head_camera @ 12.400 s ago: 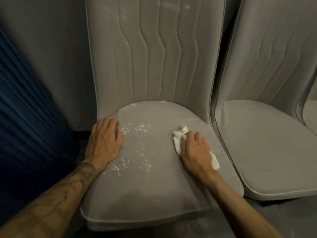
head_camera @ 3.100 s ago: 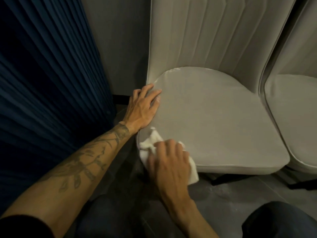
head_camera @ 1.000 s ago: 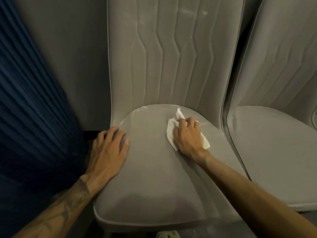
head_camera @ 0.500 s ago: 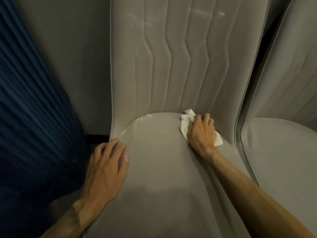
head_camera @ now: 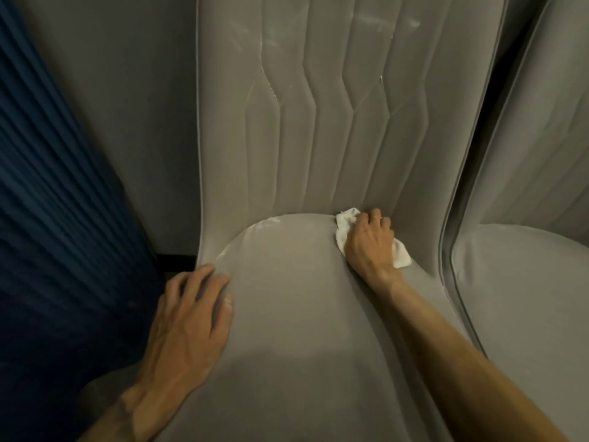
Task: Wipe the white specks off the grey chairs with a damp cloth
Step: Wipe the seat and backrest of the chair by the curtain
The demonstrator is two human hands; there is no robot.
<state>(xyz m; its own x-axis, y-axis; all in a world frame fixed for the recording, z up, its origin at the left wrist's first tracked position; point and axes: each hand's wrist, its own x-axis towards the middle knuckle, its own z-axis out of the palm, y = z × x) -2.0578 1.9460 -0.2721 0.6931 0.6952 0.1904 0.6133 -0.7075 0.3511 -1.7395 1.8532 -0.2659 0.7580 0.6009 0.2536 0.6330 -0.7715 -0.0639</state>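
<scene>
At seat (head_camera: 302,330) rear: cloth (head_camera: 343,229) under R grip (head_camera: 369,245), edges poking out.

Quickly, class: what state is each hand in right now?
Left hand: open, resting flat on the left edge of the grey seat.
Right hand: fingers curled on the white cloth, pressing it against the seat.

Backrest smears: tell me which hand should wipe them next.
Right. The right hand holds the white cloth against the foot of the backrest, under its white smears; the left hand lies flat on the seat edge, holding nothing.
</scene>
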